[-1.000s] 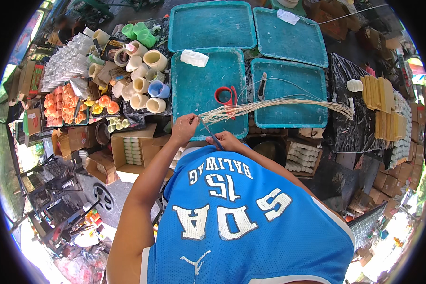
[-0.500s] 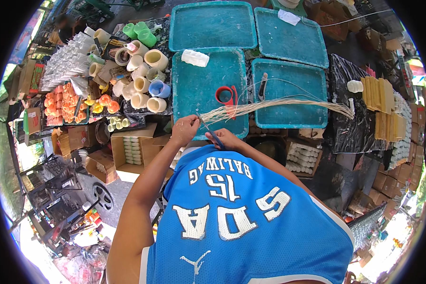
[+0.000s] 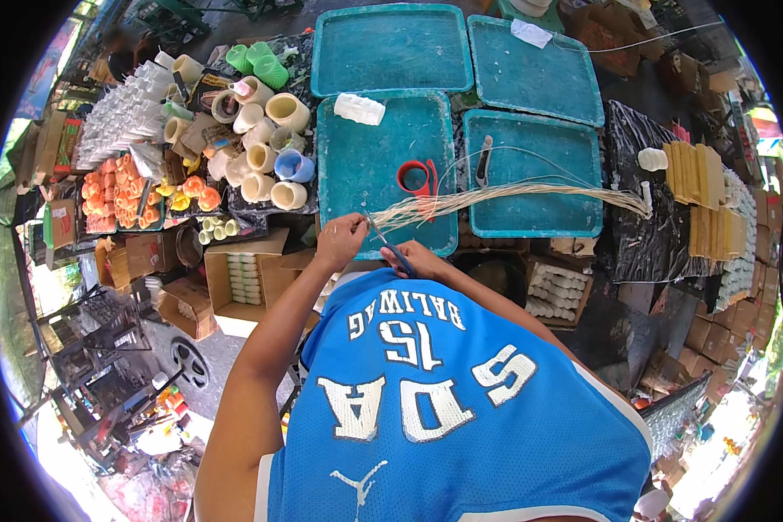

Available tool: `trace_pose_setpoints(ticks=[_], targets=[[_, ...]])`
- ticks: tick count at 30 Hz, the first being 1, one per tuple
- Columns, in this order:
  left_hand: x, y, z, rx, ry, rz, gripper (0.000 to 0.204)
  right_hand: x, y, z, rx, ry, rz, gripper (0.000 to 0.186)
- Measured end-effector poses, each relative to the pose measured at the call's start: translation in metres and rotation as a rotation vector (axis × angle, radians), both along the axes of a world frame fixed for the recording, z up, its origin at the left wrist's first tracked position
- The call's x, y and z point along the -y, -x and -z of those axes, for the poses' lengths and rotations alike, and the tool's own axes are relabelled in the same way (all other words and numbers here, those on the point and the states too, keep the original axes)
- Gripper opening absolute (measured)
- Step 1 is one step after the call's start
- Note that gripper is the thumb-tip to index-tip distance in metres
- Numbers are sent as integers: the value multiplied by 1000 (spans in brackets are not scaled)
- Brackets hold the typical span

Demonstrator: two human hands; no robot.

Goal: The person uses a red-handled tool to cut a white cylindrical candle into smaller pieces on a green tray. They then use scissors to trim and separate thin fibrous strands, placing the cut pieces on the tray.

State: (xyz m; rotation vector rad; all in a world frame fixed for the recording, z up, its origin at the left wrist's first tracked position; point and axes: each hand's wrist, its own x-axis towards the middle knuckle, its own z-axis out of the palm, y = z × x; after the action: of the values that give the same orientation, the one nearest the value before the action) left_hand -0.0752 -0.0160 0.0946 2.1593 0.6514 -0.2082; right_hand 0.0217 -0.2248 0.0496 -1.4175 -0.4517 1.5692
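Many pale strands point(image 3: 496, 196) between left-hand fingers point(image 3: 354, 228)

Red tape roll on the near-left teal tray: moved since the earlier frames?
No. The red tape roll sits at the same spot near the tray's right edge, just above the pale strand bundle.

Bare teal tray point(image 3: 357, 165) ahead offers room; red tape roll point(image 3: 413, 177) and mould cups point(image 3: 261, 161) crowd its sides.

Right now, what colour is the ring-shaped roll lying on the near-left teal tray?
Red, clearest in the head view.
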Motion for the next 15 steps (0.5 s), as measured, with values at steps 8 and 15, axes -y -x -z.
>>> trace_pose_setpoints(ticks=[8, 15], targets=[[-6, 4, 0, 18, -47, 3, 28, -7, -1, 1, 49, 2, -3, 64], [-11, 5, -2, -4, -112, 45, 25, -6, -1, 1, 100, 45, -43, 63]])
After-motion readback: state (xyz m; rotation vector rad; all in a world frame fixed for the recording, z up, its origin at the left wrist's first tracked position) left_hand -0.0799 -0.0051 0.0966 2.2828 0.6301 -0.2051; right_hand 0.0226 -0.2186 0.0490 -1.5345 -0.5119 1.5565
